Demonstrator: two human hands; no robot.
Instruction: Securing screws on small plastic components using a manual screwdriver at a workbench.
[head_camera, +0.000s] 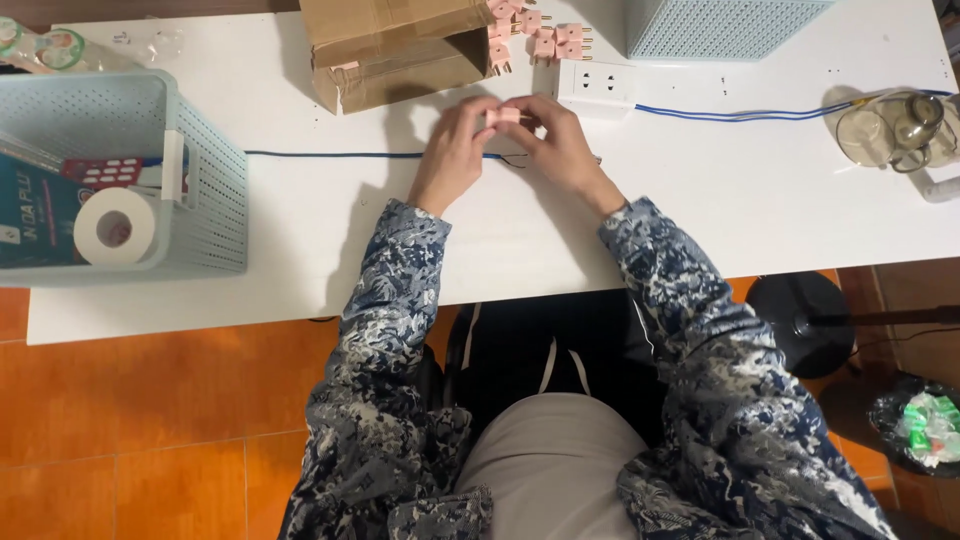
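Pink plug adapter (503, 115) sits pinched between the fingertips of both hands, raised just above the white table (700, 200) near its far edge. The left hand (455, 150) closes its thumb and forefinger on one end of the piece, and the right hand (560, 145) grips the other end, so both sets of fingers are clenched on the same small part. It looks like a light, rigid moulded plastic body, smooth enough to slip, best held by its flat sides and away from any metal pins; the pins on this one are hidden by the fingers. A thin blue wire (330, 154) runs along the table under the hands, with dark bare strands showing just beside the right hand. Just beyond the hands lies a white socket block (597, 82), and further back a cluster of loose pink adapters (545, 40) rests beside a brown cardboard box (400, 45). A pale blue basket (200, 180) holding a paper roll (113, 226) stands well apart to the left, and a glass jar (885, 130) lies at the right.
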